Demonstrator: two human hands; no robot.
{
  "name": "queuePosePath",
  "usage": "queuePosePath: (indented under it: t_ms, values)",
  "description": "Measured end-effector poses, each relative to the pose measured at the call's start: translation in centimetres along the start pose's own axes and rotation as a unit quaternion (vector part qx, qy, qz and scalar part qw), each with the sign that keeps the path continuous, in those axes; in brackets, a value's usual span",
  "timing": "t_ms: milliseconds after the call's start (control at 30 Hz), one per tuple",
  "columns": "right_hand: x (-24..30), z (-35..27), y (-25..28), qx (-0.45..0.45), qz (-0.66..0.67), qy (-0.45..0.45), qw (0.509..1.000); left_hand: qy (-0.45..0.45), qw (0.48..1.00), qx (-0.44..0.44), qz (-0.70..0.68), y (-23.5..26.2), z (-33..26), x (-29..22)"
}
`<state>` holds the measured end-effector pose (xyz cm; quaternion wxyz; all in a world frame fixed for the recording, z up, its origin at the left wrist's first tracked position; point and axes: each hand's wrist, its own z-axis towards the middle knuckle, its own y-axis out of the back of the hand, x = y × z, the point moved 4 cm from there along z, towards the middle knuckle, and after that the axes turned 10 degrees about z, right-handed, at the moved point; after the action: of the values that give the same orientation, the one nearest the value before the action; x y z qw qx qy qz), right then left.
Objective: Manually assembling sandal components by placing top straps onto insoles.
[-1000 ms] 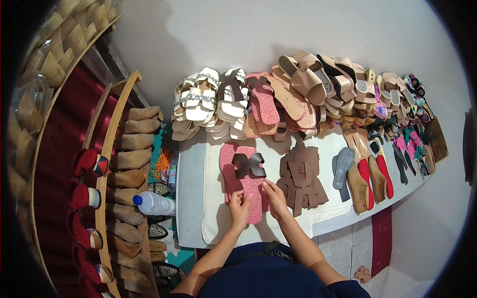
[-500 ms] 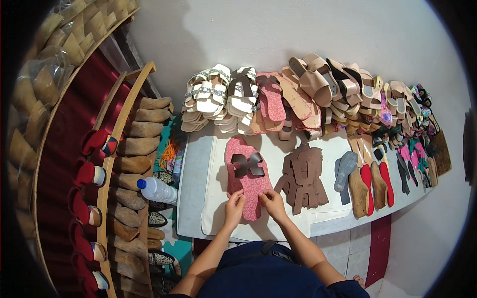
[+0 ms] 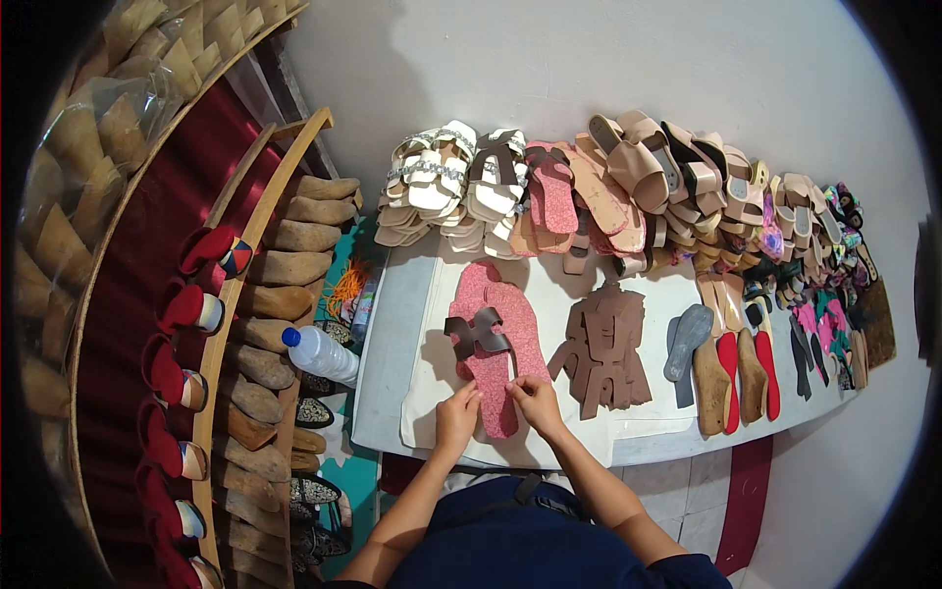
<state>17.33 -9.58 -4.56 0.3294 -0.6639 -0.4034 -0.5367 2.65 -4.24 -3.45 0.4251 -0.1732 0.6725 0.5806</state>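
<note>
Brown cut-out straps point(image 3: 603, 348) lay just right of the pink sole point(image 3: 496, 344); shoe rows point(image 3: 628, 187) lined the surface point(image 3: 392, 334) behind. Both hands, left point(image 3: 456, 417) and right point(image 3: 535, 401), gripped the sole's near end (fingers closed on it).

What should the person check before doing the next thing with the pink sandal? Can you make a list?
1. Both hands on the heel end of the pink sandal sole: left hand and right hand touch it. Ok.
2. Dark brown strap lies across the sole. Ok.
3. Strap fastened down: cannot tell.
4. Stack of brown cut-out pieces lies apart from the sole. Ok.
5. Water bottle is off the white table, beside it. Ok.
</note>
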Motion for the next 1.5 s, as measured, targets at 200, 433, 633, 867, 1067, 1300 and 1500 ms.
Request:
queuePosePath:
  t_ms: [200, 433, 633, 867, 1067, 1300, 1500]
  values:
    - [-1.3, -0.2, -1.3, 0.009, 0.023, -0.006, 1.000, 0.016, 0.999, -0.036, -0.030, 0.0, -0.9, 2.2]
    - [-2.0, -0.7, -2.2, 0.026, 0.105, -0.059, 0.992, 0.254, 0.889, 0.035, -0.379, 0.1, -1.8, 3.5]
    - [-2.2, -0.8, -3.8, 0.026, 0.157, -0.066, 0.985, 0.326, 0.836, 0.014, -0.441, 0.8, -2.5, 4.1]
    - [-2.1, -0.3, -6.1, -0.020, 0.188, -0.077, 0.979, 0.183, 0.929, -0.034, -0.321, 2.7, -1.2, 5.1]
    - [-2.6, 1.7, -7.4, -0.037, 0.179, -0.064, 0.981, 0.142, 0.933, -0.076, -0.321, 2.8, -0.1, 6.0]
    - [-3.7, 6.9, -9.6, -0.054, 0.040, -0.008, 0.998, 0.144, 0.942, -0.141, -0.270, 4.0, 4.2, 8.0]
    - [-1.9, 9.8, -11.6, -0.090, -0.004, 0.003, 0.996, 0.156, 0.947, -0.158, -0.230, 4.5, 8.1, 9.9]
